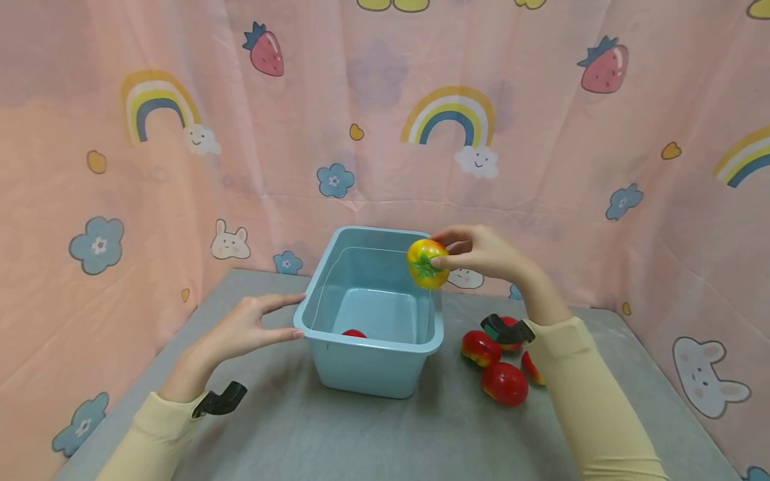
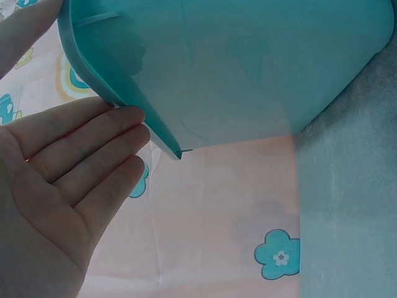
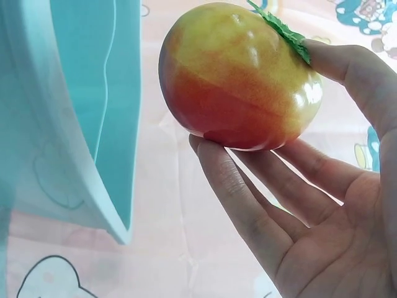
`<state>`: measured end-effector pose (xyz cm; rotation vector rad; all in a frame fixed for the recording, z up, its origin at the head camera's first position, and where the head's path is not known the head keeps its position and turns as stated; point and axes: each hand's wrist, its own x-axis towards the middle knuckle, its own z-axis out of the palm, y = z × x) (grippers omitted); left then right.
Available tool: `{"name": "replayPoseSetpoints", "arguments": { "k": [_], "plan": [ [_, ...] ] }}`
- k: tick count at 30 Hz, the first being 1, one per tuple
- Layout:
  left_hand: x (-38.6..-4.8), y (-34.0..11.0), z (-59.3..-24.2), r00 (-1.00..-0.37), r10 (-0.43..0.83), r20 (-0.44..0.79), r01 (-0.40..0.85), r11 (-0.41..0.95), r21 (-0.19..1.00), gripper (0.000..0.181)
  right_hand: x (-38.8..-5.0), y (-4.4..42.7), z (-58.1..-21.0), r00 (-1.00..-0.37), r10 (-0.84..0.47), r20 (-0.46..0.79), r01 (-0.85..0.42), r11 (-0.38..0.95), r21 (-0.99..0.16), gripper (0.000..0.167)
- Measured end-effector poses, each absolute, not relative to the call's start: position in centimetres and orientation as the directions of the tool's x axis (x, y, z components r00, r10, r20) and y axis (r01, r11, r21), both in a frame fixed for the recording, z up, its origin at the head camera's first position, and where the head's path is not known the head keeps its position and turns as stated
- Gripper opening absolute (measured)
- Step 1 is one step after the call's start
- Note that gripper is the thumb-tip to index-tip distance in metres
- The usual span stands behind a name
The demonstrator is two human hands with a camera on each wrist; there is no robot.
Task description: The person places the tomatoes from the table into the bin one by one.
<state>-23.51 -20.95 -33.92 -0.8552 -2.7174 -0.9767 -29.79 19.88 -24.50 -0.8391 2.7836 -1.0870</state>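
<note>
A toy tomato [image 3: 242, 77], red and yellow with a green leafy top, is held up between the thumb and fingers of my right hand [image 1: 481, 252]. In the head view it hangs over the right rim of a light blue plastic tub [image 1: 373, 371]. Inside the tub, part of a red piece [image 1: 354, 333] shows above the near rim. My left hand [image 1: 243, 327] is at the tub's left near corner, its fingers straight. In the left wrist view those fingers [image 2: 127, 118] touch the tub's rim.
Right of the tub lie several more red-and-yellow toy tomatoes [image 1: 505, 384] close together, some partly hidden by the right sleeve and wrist camera [image 1: 507, 329]. Everything stands on a grey cloth-covered table [image 1: 289, 441]. A pink printed curtain [image 1: 289, 133] hangs behind and at the sides.
</note>
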Motion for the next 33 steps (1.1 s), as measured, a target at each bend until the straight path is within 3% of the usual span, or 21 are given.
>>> {"name": "replayPoseSetpoints", "arguments": {
  "k": [33],
  "plan": [
    [-23.6,-20.9,-34.1,-0.833,0.465,0.301,0.55,0.625,0.555,0.066,-32.1,16.7,-24.9,-0.829,-0.541,0.14,-0.468,0.534,-0.704,0.05]
  ]
}}
